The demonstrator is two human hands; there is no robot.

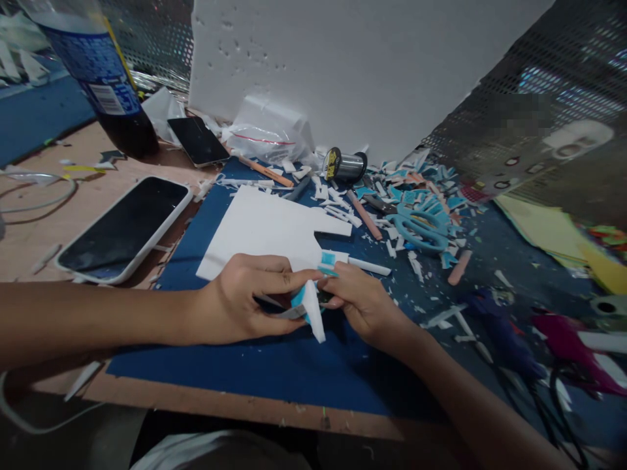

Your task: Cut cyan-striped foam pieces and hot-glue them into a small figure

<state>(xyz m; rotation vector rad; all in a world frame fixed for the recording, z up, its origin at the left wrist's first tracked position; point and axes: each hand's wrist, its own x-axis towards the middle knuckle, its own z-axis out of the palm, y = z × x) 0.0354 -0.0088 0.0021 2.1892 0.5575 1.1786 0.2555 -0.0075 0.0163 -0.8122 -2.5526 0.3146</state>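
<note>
At the front edge of the desk [59, 228], the left hand [245, 303] and right hand [365, 307] both pinch a foam piece [313, 313] between them, its long axis pointing frontward.

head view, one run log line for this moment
left hand: pinching foam piece | right hand: pinching same piece | under: blue mat | nearby: white sheet, scissors

Brown wooden bench [44, 241], dark blue mat [274, 372] spread over its middle, white-cased phone [125, 228] face up beside the mat's left edge, black phone [198, 140] and dark blue-labelled bottle [105, 85] further back, white foam sheet [264, 225], light blue scissors [421, 225] and foam scraps [337, 209] on the mat
</note>
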